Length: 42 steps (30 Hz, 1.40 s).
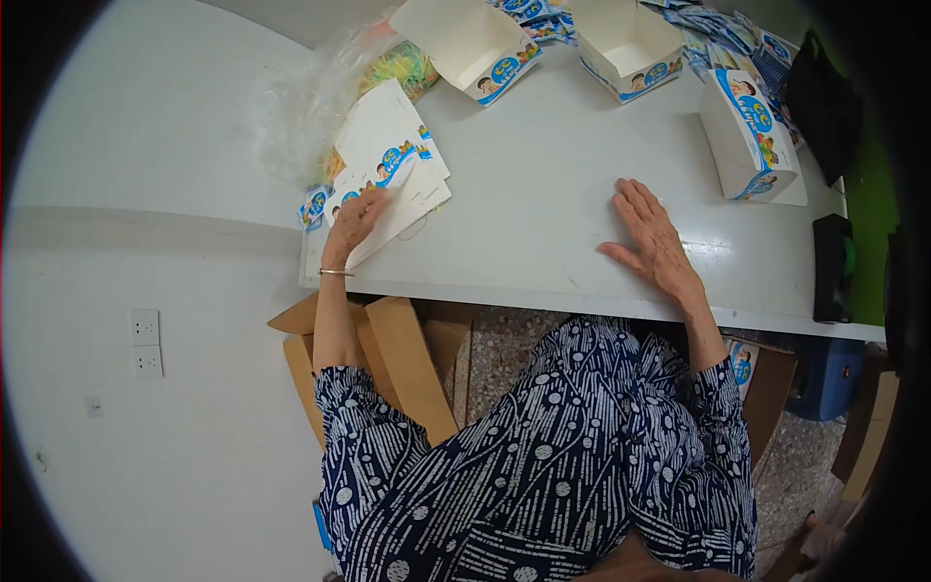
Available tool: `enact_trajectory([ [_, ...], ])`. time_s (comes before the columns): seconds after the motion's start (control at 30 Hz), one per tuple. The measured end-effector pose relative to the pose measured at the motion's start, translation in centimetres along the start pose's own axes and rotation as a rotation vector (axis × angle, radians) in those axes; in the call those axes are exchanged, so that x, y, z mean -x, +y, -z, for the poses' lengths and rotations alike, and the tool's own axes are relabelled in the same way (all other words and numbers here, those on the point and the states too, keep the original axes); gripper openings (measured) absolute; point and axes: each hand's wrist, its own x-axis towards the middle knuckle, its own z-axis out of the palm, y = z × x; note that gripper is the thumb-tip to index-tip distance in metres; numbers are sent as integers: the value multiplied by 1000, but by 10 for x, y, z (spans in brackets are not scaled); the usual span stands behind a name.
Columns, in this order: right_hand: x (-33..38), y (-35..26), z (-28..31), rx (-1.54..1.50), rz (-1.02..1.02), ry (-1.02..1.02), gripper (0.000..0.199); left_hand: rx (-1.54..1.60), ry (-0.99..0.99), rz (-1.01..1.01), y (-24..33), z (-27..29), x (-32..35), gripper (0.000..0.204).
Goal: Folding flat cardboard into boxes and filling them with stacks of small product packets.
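My left hand [357, 225], with a bangle at the wrist, is at the near end of a stack of flattened white-and-blue cartons [373, 126] on the left of the table. Its fingers are closed on the edge of the top flattened carton [400, 177], which looks slightly lifted and blurred. The thumb side is partly hidden. My right hand [655, 242] lies palm down on the white table [524, 213], fingers stretched out and thumb apart, holding nothing.
Two opened cartons [504, 73] [635, 78] stand at the back, and another carton [749, 141] at the right. Small blue packets [718, 29] are heaped behind them. A clear plastic bag [315, 107] lies at the left, a black tape dispenser [832, 267] at the right edge. Cardboard boxes [407, 354] are below.
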Motion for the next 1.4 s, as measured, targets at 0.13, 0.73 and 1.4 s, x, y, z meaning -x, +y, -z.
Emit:
enact_trajectory([
  [0.13,-1,8,3,-48,6,16,69,-270,601,-37,65,7,0,12],
  [0.73,-45,-72,77,-564,63,116,35,-259,312,-1079,334,36,33,32],
  [1.4,-39,-55,64,-1046,-452,261,37,-71,-389,-868,295,-2,-11,25],
])
